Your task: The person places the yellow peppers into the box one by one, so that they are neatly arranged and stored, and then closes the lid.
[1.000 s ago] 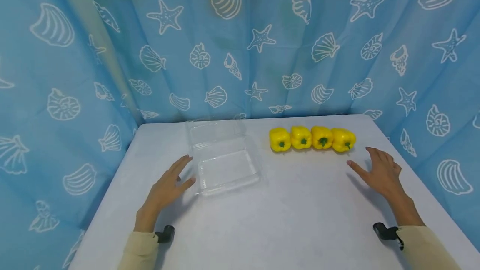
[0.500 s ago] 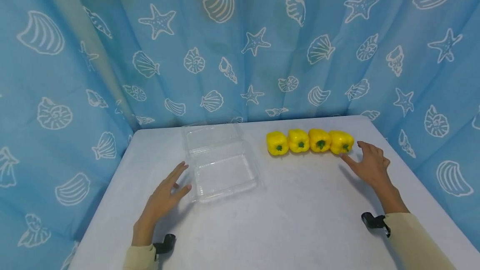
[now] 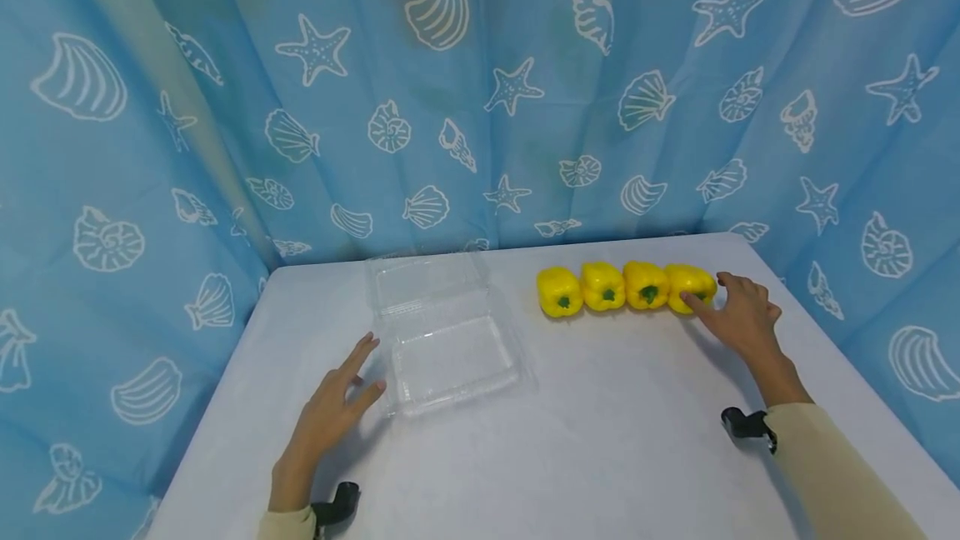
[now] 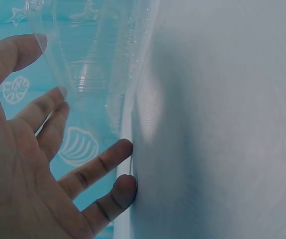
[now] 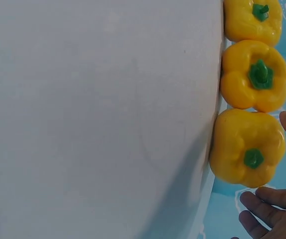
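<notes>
Several yellow bell peppers with green stems stand in a row at the back right of the table. My right hand [image 3: 742, 317] is at the rightmost bell pepper [image 3: 691, 280], the thumb in front of it and the fingers at its right side. In the right wrist view the same pepper [image 5: 247, 147] sits between the spread thumb and fingers. A clear plastic clamshell container [image 3: 453, 359] lies with its lid [image 3: 427, 280] folded back, left of the peppers. Beside its left edge is my left hand [image 3: 327, 413], fingers spread and holding nothing.
A white cloth covers the table [image 3: 570, 457]. Behind it and at both sides hangs a blue curtain [image 3: 525, 140] with white shells and starfish. The other peppers [image 3: 602, 286] stand close against one another.
My right hand has moved left and forward, from right of the row to around the rightmost pepper. The left hand has stayed near the container; the head view has shifted slightly.
</notes>
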Tool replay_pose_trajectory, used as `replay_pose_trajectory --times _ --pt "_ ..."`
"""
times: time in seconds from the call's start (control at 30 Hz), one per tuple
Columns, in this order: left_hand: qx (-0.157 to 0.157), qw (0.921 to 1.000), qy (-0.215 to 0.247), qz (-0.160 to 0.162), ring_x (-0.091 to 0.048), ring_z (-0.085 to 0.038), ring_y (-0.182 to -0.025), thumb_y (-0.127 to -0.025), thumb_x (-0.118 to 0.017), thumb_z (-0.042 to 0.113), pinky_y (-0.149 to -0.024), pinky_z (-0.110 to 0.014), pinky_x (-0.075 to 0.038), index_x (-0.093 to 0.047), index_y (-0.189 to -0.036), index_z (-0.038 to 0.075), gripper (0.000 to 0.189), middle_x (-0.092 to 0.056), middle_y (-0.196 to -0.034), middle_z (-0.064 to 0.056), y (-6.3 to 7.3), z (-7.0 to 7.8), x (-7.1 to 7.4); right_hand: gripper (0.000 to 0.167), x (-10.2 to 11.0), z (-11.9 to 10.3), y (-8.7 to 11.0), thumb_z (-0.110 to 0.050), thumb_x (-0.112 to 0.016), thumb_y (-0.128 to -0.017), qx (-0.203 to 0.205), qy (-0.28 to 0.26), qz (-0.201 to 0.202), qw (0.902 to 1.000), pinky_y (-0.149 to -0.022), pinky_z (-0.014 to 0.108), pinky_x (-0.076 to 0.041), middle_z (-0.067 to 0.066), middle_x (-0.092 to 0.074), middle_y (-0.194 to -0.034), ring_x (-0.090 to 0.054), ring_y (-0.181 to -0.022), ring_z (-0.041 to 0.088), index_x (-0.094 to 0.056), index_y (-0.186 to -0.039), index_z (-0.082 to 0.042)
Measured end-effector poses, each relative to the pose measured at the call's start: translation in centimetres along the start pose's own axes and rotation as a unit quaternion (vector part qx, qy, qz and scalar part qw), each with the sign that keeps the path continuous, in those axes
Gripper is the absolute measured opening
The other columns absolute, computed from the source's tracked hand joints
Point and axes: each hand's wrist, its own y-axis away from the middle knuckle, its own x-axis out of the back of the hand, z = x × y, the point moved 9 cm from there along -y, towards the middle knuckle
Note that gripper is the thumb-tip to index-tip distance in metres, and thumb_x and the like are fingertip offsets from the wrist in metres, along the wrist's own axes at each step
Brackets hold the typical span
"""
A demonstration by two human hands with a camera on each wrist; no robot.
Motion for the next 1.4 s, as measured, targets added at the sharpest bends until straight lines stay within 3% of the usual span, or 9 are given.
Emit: replay_pose_trajectory --times 0.5,1.0,1.4 --pt "-0.012 0.9998 0.007 0.011 -0.060 -0.028 -0.109 -0.098 -0.059 0.045 -0.088 -0.059 -0.046 -0.034 -0.158 0.024 0.068 -0.028 -0.163 0.003 0.2 0.0 0.1 0.102 -0.1 -0.4 -1.1 -0.071 -0.056 -0.088 -0.015 0.011 -0.005 0.9998 -0.088 0.069 -0.018 0.041 -0.040 -0.133 -0.026 -0.119 0.057 -0.041 -0.139 0.016" --pt "-0.013 0.9998 0.003 0.011 -0.057 -0.026 -0.109 -0.098 -0.059 0.047 -0.085 -0.057 -0.047 -0.032 -0.158 0.026 0.069 -0.026 -0.164 0.004 0.0 -0.3 0.2 0.095 3.5 -0.1 -0.6 -0.062 -0.062 -0.090 -0.013 -0.014 0.045 0.9988 -0.087 0.069 -0.015 0.044 -0.036 -0.135 -0.023 -0.121 0.059 -0.038 -0.144 0.013" --pt "-0.029 0.9993 0.018 0.017 -0.058 -0.025 -0.108 -0.098 -0.061 0.044 -0.084 -0.056 -0.048 -0.034 -0.158 0.025 0.068 -0.028 -0.163 0.005 0.0 -0.4 0.3 0.091 4.6 -2.5 0.9 -0.058 -0.065 -0.090 0.017 -0.032 0.040 0.9986 -0.087 0.073 -0.019 0.041 -0.033 -0.141 -0.020 -0.123 0.055 -0.036 -0.149 0.006"
